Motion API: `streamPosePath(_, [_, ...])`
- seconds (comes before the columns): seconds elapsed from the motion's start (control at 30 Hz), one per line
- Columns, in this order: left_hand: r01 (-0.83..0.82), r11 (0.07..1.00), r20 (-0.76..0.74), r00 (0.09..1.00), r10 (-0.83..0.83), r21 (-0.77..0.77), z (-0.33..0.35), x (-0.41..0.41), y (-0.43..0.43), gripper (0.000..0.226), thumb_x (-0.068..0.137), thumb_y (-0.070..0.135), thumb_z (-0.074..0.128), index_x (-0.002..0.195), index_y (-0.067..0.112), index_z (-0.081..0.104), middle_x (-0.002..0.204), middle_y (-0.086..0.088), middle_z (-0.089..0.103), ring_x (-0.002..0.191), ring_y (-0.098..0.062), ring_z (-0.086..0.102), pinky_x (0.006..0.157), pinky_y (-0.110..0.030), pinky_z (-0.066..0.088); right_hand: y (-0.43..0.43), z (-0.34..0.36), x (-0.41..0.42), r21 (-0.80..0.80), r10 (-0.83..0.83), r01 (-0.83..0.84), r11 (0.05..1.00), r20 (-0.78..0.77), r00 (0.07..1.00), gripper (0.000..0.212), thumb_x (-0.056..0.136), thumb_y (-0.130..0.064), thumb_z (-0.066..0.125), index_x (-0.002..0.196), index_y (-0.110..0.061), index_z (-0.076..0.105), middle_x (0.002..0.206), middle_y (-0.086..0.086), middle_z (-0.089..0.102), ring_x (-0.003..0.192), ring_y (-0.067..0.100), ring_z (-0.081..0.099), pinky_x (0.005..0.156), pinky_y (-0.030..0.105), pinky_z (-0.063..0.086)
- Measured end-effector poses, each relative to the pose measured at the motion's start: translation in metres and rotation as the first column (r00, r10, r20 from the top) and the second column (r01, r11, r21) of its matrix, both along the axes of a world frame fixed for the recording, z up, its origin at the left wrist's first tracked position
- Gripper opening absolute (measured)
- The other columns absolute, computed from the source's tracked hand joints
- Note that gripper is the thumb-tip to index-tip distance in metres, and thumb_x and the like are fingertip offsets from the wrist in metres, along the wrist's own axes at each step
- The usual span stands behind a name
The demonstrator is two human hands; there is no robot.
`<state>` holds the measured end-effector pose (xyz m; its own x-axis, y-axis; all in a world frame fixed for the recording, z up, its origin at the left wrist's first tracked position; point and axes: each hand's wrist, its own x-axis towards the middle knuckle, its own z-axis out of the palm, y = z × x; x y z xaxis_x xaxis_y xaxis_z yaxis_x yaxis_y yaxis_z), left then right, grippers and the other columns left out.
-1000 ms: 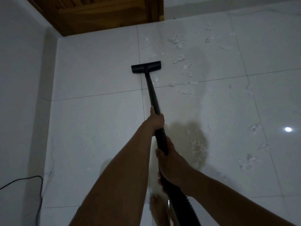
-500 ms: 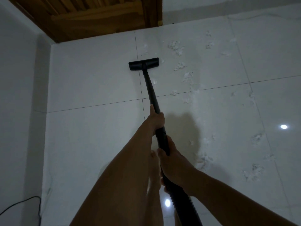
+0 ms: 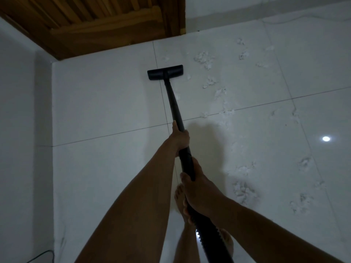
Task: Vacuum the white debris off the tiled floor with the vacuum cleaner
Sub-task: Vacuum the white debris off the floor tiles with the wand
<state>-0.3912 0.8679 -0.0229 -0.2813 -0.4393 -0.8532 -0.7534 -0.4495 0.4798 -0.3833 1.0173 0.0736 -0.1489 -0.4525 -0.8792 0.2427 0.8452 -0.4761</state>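
A black vacuum wand runs from my hands up to its flat floor head, which lies on the white tiled floor near a wooden door. My left hand grips the wand's middle. My right hand grips lower down, where the ribbed hose begins. White debris lies scattered just right of the head, in a trail down the tile joint and in clumps to the right of my right hand.
A wooden door closes off the far end. A white wall runs along the left, with a dark cable at its foot. My bare foot stands under the hose. A ceiling light's reflection shines on the right tiles.
The floor head has slid farther away toward the door, past debris near the wand. I have stepped forward, so the door looms larger and my foot shows under the hose.
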Motion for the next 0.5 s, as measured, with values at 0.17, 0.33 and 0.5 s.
streamPosePath(0.17, [0.019, 1.000, 0.009, 1.000, -0.019, 0.006, 0.003, -0.002, -0.016, 0.068, 0.106, 0.030, 0.032, 0.153, 0.038, -0.016, 0.150, -0.012, 0.034, 0.075, -0.015, 0.049, 0.071, -0.036, 0.047, -0.015, 0.003, -0.002, -0.016, 0.003, -0.003, 1.000, -0.003, 1.000, 0.060, 0.110, -0.037, 0.037, 0.154, -0.059, 0.003, 0.090, 0.016, 0.061, 0.039, 0.011, 0.057, 0.041, 0.023, 0.049])
streamPosePath(0.33, [0.011, 1.000, 0.014, 1.000, -0.012, 0.016, 0.004, -0.005, -0.027, 0.068, 0.105, 0.030, 0.032, 0.153, 0.039, -0.016, 0.149, -0.010, 0.036, 0.078, -0.016, 0.051, 0.074, -0.036, 0.049, -0.027, 0.006, -0.004, -0.001, -0.013, 0.013, 1.000, 0.006, 1.000, 0.060, 0.110, -0.036, 0.038, 0.154, -0.059, 0.004, 0.089, 0.014, 0.061, 0.044, 0.014, 0.058, 0.044, 0.024, 0.050])
streamPosePath(0.5, [0.011, 1.000, 0.015, 1.000, -0.011, 0.013, 0.002, -0.008, -0.038, 0.068, 0.105, 0.030, 0.033, 0.153, 0.039, -0.016, 0.145, -0.011, 0.040, 0.079, -0.017, 0.052, 0.074, -0.037, 0.050, -0.037, 0.003, -0.006, 0.010, -0.027, 0.027, 1.000, 0.011, 1.000, 0.060, 0.109, -0.037, 0.039, 0.152, -0.062, 0.004, 0.085, 0.014, 0.060, 0.045, 0.016, 0.058, 0.046, 0.027, 0.051])
